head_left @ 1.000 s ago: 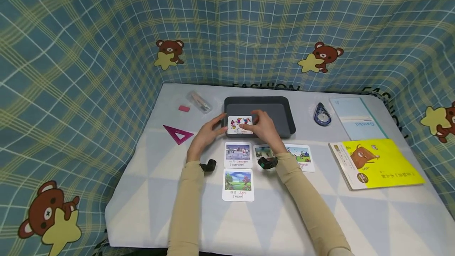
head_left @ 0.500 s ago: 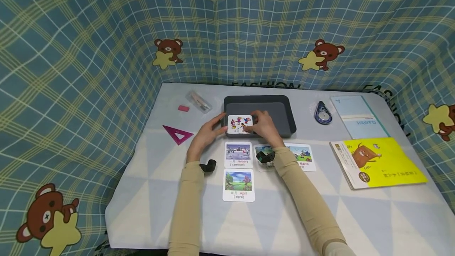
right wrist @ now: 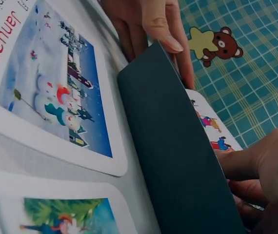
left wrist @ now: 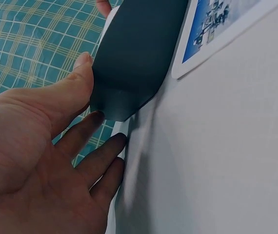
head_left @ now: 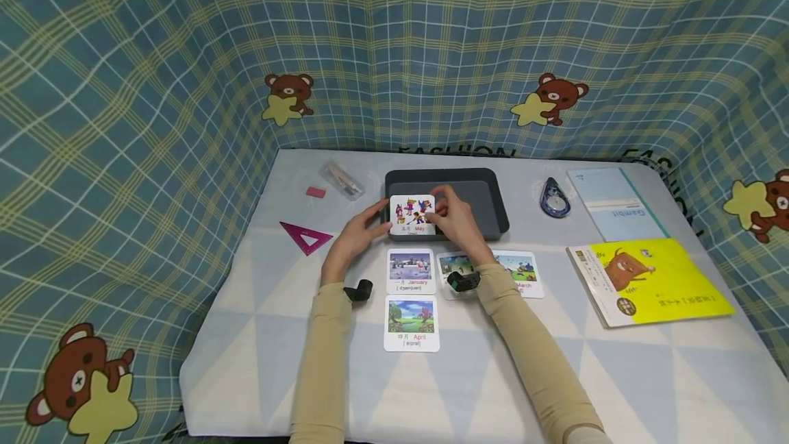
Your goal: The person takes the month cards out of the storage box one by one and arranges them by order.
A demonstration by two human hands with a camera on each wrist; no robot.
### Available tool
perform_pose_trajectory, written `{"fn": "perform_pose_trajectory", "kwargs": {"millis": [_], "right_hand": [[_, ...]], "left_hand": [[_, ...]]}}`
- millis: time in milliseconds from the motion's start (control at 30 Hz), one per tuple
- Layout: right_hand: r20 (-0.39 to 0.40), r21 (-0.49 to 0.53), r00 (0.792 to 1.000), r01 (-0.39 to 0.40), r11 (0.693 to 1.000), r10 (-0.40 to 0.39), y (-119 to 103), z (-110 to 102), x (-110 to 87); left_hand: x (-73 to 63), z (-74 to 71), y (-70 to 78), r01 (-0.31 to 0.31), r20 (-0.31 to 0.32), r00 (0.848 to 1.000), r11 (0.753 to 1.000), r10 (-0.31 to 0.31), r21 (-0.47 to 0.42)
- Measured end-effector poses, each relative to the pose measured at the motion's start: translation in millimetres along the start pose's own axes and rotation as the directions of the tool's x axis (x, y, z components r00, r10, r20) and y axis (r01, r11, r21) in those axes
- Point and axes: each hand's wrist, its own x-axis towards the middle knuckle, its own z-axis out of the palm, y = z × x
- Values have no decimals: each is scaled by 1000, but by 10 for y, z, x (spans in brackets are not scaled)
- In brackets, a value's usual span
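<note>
My right hand [head_left: 461, 225] pinches a picture flash card marked May [head_left: 409, 210] by its right edge. The card is raised at the front left of a dark grey tray [head_left: 487, 177] and overlaps the tray's front rim in the head view. My left hand [head_left: 354, 235] holds the tray's near left corner, its thumb by the rim and a finger at the side wall, as the left wrist view shows. In front of the tray lie the January card [head_left: 410, 267], the April card [head_left: 411, 324] below it, and the March card [head_left: 524, 267]; another card is partly hidden under my right wrist.
On the left are a magenta set square [head_left: 305, 238], a pink eraser [head_left: 316, 192] and a clear case [head_left: 342, 180]. Over on the right lie a blue correction tape [head_left: 556, 201], a light blue notebook [head_left: 610, 197] and a yellow book [head_left: 678, 286].
The May card has come up from inside the tray, showing larger and over the front rim, with my right hand on it. My left hand stays at the tray's corner.
</note>
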Motion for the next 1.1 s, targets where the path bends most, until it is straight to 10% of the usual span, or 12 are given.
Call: {"fn": "perform_pose_trajectory", "kwargs": {"millis": [533, 1100], "right_hand": [[-29, -217, 998, 55, 975, -63, 110, -164, -25], [-118, -12, 991, 55, 998, -56, 17, -669, -414]], "left_hand": [[-10, 76, -50, 25, 3, 1000, 1000, -25, -19], [-48, 3, -2, 6, -14, 1000, 1000, -6, -17]]}}
